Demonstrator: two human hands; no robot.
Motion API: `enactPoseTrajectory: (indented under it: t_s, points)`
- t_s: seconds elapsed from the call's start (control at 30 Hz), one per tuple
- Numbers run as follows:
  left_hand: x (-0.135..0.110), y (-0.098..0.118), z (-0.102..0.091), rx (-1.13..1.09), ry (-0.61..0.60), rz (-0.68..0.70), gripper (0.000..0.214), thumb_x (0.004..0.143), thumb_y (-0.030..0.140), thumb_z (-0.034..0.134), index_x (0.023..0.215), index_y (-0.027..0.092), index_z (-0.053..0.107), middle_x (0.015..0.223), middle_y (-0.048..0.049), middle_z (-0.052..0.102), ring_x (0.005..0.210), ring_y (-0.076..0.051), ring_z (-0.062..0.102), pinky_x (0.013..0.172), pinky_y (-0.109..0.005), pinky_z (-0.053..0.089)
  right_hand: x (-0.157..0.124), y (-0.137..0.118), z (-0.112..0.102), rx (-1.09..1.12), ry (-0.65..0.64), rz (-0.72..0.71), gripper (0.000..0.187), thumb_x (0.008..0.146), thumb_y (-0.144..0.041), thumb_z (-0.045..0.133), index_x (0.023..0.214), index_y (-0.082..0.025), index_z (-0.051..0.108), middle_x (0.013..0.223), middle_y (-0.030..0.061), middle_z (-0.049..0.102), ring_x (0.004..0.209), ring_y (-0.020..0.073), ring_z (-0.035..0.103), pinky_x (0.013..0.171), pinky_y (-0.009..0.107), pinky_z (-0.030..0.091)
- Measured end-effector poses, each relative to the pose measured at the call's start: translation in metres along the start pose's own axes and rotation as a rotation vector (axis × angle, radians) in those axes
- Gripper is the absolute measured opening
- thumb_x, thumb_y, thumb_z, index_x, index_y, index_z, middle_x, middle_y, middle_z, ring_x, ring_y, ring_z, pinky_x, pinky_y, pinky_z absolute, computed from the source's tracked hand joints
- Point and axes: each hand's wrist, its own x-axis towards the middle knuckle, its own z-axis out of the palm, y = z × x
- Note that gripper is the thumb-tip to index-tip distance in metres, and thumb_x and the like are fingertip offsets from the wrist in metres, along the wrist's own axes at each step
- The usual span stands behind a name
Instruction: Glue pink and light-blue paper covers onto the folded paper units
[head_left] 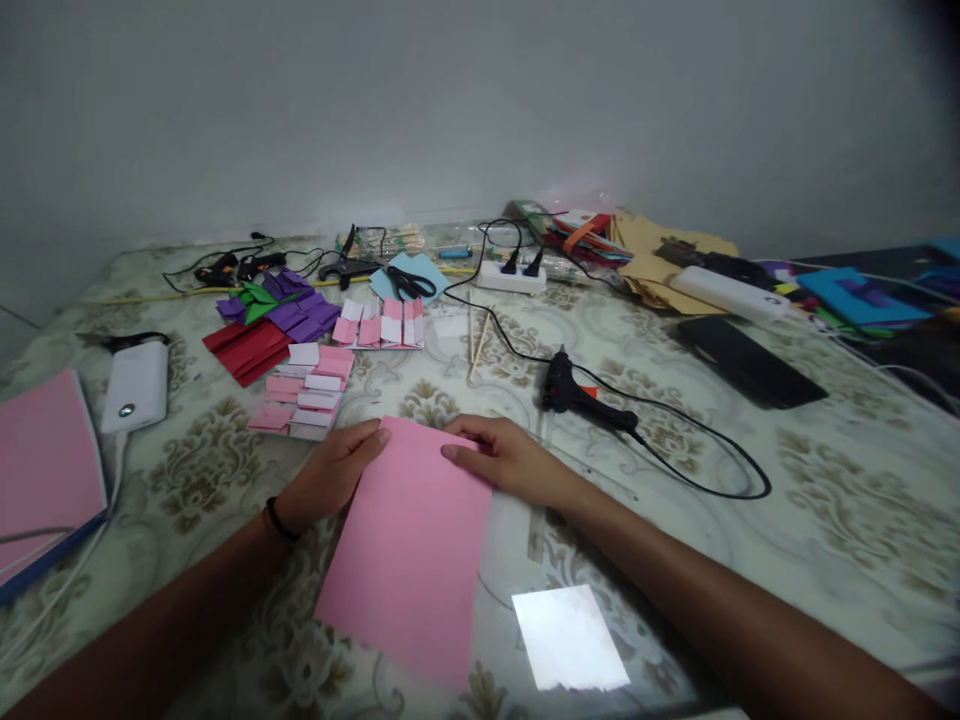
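A pink sheet of paper (411, 555) lies flat on the patterned table (825, 500) in front of me. My left hand (334, 475) rests at the sheet's far left corner with curled fingers touching its edge. My right hand (504, 460) lies on the far right corner, fingers bent and pressing the paper down. A black band circles my left wrist.
Folded pink-and-white pieces (307, 395), red and purple paper (270, 325), scissors (409, 283), a black glue gun (581, 395) with its cord, a power strip (510, 275), a white power bank (136, 385), a pink pad (41, 470) and a dark phone (746, 360) lie around.
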Motion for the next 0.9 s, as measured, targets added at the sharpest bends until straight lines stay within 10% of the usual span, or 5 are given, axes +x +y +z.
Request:
enactPoseTrajectory:
  t_s: [0.4,0.9]
  points:
    - [0.004,-0.004,-0.001,-0.117,0.034,0.03,0.024,0.099,0.042,0.062,0.092,0.02,0.058,0.073,0.0061,0.049,0.065,-0.012,0.043,0.06,-0.024,0.035,-0.004,-0.004,0.004,-0.1,-0.09,-0.022,0.044,0.099,-0.059,0.063,0.081,-0.018,0.064,0.07,-0.0025,0.053,0.064,0.0131,0.046,0.058,0.026,0.034]
    - [-0.004,0.01,0.006,0.128,-0.262,0.032,0.026,0.096,0.037,0.065,0.084,0.017,0.076,0.077,-0.0015,0.072,0.073,-0.016,0.06,0.065,-0.026,0.042,-0.012,-0.009,0.031,-0.094,-0.094,-0.084,0.045,0.103,-0.06,0.06,0.082,-0.02,0.061,0.065,-0.0051,0.051,0.06,0.011,0.044,0.057,0.024,0.033]
